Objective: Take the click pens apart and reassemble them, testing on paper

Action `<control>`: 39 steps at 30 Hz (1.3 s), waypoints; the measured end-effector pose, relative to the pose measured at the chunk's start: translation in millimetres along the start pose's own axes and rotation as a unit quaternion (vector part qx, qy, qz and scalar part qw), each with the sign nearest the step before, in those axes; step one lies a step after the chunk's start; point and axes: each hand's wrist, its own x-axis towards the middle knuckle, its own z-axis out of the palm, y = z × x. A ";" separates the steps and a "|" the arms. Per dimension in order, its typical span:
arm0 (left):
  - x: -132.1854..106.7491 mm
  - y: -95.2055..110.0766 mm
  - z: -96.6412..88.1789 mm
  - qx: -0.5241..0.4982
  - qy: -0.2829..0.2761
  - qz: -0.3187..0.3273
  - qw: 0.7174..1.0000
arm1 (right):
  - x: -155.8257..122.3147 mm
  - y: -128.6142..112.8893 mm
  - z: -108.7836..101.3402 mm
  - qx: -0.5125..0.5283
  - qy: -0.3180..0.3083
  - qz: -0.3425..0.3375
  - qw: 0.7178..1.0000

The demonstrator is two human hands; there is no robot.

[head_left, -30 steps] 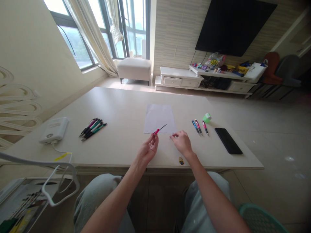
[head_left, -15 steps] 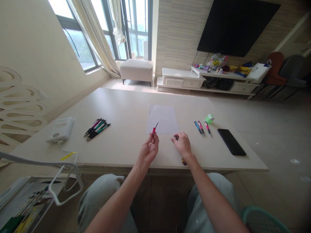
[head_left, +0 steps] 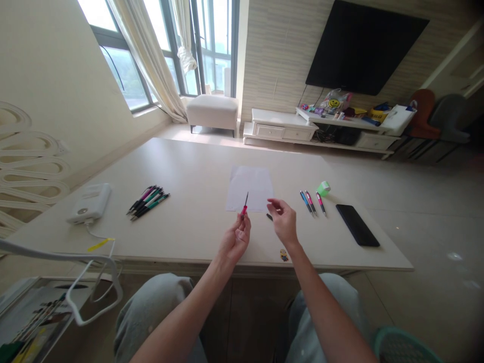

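My left hand (head_left: 236, 238) is closed around a pink pen barrel (head_left: 244, 210) over the table. A thin dark refill (head_left: 247, 198) sticks up out of it, in front of the white paper (head_left: 238, 186). To the right, my right hand (head_left: 284, 222) hovers with its fingers curved and apart, nothing visible between them. Just left of its fingers a small black pen piece (head_left: 269, 217) lies on the table below the paper. Farther right lie a blue pen (head_left: 306, 202) and pink pens (head_left: 321, 204), beside a green-and-white object (head_left: 323, 188).
Several dark and green pens (head_left: 148, 202) lie in a bunch on the left, near a white corded box (head_left: 91, 202). A black phone (head_left: 357, 225) is at the table's right. A small cartoon sticker (head_left: 284, 255) sits by the front edge of the table (head_left: 196, 237).
My right hand has let go of the black piece, which now lies on the table. The pink barrel in my left hand has shifted slightly right and down, its refill more upright.
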 end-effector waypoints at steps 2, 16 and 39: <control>2.4 -3.7 -2.7 -0.019 -0.003 -0.013 1.000 | 3.2 -19.0 -3.0 0.059 0.013 -0.004 0.998; 16.5 -12.0 -9.6 -0.011 -0.012 -0.013 1.000 | 8.1 -54.6 -1.2 0.163 0.059 -0.048 0.984; 15.8 -13.3 -10.1 0.073 -0.003 0.079 0.994 | 1.9 -57.7 -20.4 -0.068 -0.014 -0.191 0.979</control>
